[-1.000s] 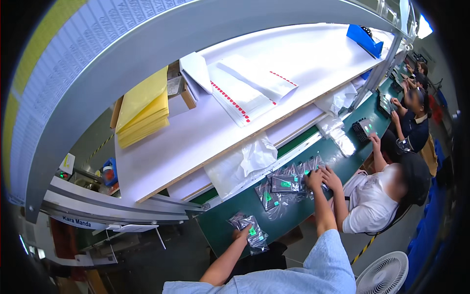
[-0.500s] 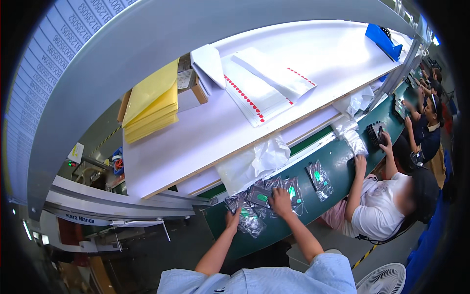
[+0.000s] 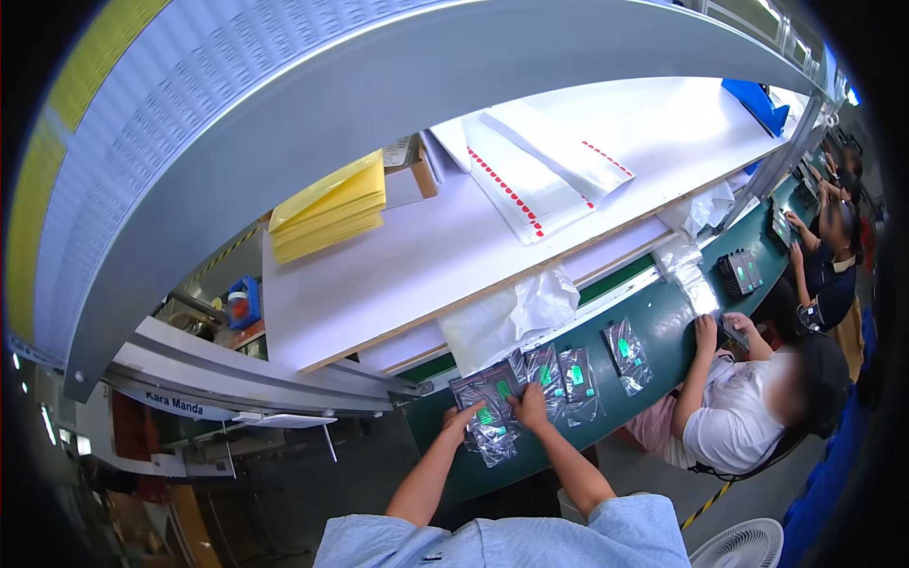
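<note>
A dark flat device with a green label (image 3: pixel 493 383) lies low over the bench's left end, between my two hands. My left hand (image 3: pixel 461 420) closes on its left side, thumb on top. At its right edge my right hand (image 3: pixel 530 407) is closed, fingers partly hidden. Beneath and in front of it is a clear bag with a dark item (image 3: pixel 496 443). Right of my right hand lie more bagged dark devices with green labels, one (image 3: pixel 543 365) close by and another (image 3: pixel 579 381) beside it. A separate bagged device (image 3: pixel 626 356) lies farther right.
A white shelf (image 3: pixel 379 303) over the green bench (image 3: pixel 615 417) carries yellow envelopes (image 3: pixel 331 210) and white mailers (image 3: pixel 530 180). Clear plastic bags (image 3: pixel 530 308) hang off its edge. At right, a co-worker (image 3: pixel 734 407) sits near stacked dark units (image 3: pixel 739 273). A fan (image 3: pixel 739 546) stands lower right.
My right hand has moved left to the device's edge, and the device sits more upright between my hands. The co-worker's hand has left the stacked units and come nearer their other hand.
</note>
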Motion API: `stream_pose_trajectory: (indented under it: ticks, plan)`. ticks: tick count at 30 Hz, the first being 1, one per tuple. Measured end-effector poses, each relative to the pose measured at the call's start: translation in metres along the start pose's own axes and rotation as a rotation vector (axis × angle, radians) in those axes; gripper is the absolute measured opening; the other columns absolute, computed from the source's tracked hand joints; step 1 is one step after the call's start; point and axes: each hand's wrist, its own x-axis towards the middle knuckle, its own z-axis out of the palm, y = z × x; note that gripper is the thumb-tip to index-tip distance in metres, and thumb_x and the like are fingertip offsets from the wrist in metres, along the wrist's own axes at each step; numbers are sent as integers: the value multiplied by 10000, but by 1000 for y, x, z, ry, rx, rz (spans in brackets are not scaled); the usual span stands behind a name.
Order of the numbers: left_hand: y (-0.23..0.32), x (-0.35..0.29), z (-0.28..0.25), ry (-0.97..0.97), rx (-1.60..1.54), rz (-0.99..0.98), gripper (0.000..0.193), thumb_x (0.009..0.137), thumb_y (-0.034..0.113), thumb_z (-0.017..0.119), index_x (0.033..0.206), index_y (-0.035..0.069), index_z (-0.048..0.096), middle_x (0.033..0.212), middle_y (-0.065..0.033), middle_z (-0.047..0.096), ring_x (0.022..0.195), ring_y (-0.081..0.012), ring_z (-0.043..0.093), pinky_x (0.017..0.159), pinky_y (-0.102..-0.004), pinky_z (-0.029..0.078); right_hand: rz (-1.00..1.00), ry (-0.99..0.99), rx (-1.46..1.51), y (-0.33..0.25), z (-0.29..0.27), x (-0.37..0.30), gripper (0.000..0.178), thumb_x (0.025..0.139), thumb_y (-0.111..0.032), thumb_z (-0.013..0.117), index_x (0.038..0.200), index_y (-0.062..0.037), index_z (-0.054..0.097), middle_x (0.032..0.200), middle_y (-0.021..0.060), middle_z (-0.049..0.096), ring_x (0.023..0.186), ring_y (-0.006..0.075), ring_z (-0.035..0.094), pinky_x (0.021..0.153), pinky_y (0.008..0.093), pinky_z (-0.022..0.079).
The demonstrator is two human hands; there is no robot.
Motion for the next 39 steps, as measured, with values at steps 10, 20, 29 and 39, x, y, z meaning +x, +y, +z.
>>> stream_pose_trajectory:
  ticks: [10,20,29,39]
  plan:
    - [-18,-65,-20,-252,-535,-107,268,809,174,565,1038,36,556,970,-102,618,890,-241,600,809,-398,484,339,-428,722,-37,-28,-47,532,766,-249,679,1167,26,463,965,81,559,858,145,524,757,294,434]
    - [-50,-147,-55,-231,-654,26,408,851,397,451,1101,79,506,1066,-94,563,1005,-229,529,908,-388,400,555,-1156,774,-114,-31,-87,723,723,-290,713,1271,18,356,1126,132,528,997,209,541,869,326,433]
    - [-15,-248,-239,291,789,753,756,693,423,718,1226,17,368,1156,-123,458,1092,-219,437,941,-317,333,-222,-1956,37,-253,49,-126,670,706,-403,698,1182,24,498,990,73,608,912,164,563,829,285,424]
    - [-86,-278,-352,-530,457,128,839,652,350,753,1285,-23,347,1217,-121,468,1112,-195,449,935,-292,364,-782,-2248,-678,-353,199,-187,681,696,-463,644,1097,75,529,1009,175,598,915,234,574,777,327,459]
